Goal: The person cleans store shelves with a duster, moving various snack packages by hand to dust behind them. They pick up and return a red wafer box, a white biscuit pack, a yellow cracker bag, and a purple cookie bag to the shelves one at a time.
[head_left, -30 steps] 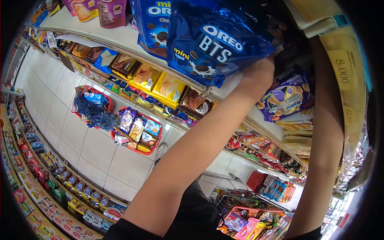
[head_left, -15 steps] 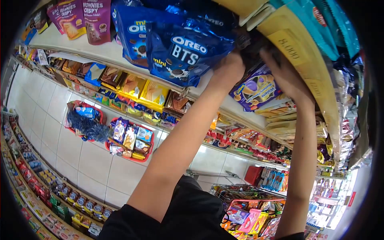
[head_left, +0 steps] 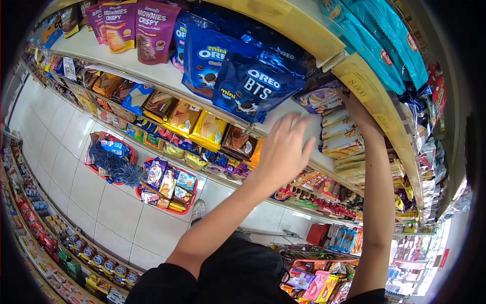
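My left hand [head_left: 286, 147] is empty, its fingers apart, over the shelf's front edge just below the blue Oreo BTS pouch [head_left: 253, 88]. Farther right, my right hand [head_left: 362, 114] reaches under the yellow price strip [head_left: 362, 83]. Its fingers are mostly hidden beside a purple snack pack [head_left: 321, 99] that lies at the back of the shelf. Cream-coloured wafer packs [head_left: 341, 134] lie in a row next to my right wrist. Another blue Oreo pouch [head_left: 205, 66] stands left of the BTS one.
Brownies Crispy pouches [head_left: 154, 33] stand at the upper left. Yellow wafer packs [head_left: 207, 130] fill a lower shelf. Two red baskets [head_left: 191, 202] of snacks, one with a blue duster [head_left: 114, 164], sit on the tiled floor. A loaded cart [head_left: 314, 283] stands at the lower right.
My left hand has come out from the shelf's back and lowered toward its front edge. The purple pack now lies farther back, near my right hand. The view has shifted slightly.
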A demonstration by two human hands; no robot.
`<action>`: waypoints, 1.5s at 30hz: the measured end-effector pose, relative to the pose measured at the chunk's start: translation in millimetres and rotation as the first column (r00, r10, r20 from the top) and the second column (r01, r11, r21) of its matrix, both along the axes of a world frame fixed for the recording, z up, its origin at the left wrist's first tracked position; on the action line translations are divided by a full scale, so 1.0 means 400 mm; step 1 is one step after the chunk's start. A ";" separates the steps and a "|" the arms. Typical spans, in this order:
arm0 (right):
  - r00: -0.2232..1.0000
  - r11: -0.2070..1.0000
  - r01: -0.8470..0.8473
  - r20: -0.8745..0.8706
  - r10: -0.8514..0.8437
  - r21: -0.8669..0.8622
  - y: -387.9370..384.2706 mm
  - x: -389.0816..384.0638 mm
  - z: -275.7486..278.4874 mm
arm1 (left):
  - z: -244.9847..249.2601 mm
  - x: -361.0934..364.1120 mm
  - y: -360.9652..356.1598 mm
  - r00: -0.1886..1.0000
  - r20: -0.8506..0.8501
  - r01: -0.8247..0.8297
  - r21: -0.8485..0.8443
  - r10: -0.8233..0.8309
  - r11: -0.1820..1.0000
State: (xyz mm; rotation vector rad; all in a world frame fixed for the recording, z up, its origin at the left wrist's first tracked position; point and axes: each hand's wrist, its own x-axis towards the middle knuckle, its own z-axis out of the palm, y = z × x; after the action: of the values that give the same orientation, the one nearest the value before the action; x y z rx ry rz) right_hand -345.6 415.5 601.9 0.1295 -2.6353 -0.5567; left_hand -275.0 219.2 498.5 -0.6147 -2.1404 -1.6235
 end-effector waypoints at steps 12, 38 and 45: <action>0.997 0.982 0.078 -0.014 -0.077 0.170 0.032 -0.101 -0.050 | -0.221 0.411 -0.443 0.807 0.566 0.273 -0.111 -0.165 0.956; 0.959 0.961 -0.277 0.061 0.276 0.007 -0.081 -0.153 -0.101 | -0.277 0.511 -0.566 0.748 0.662 0.141 -0.237 0.054 0.961; 0.949 0.955 -0.293 -0.137 0.284 -0.055 -0.008 -0.190 -0.143 | -0.558 0.653 -0.720 0.562 0.784 -0.180 -0.197 0.265 0.964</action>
State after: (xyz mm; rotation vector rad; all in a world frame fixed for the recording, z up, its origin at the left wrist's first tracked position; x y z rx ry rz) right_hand -421.5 412.2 544.6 0.4345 -2.4484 -0.3540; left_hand -13.7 -68.7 275.1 0.5228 -2.7569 -1.8590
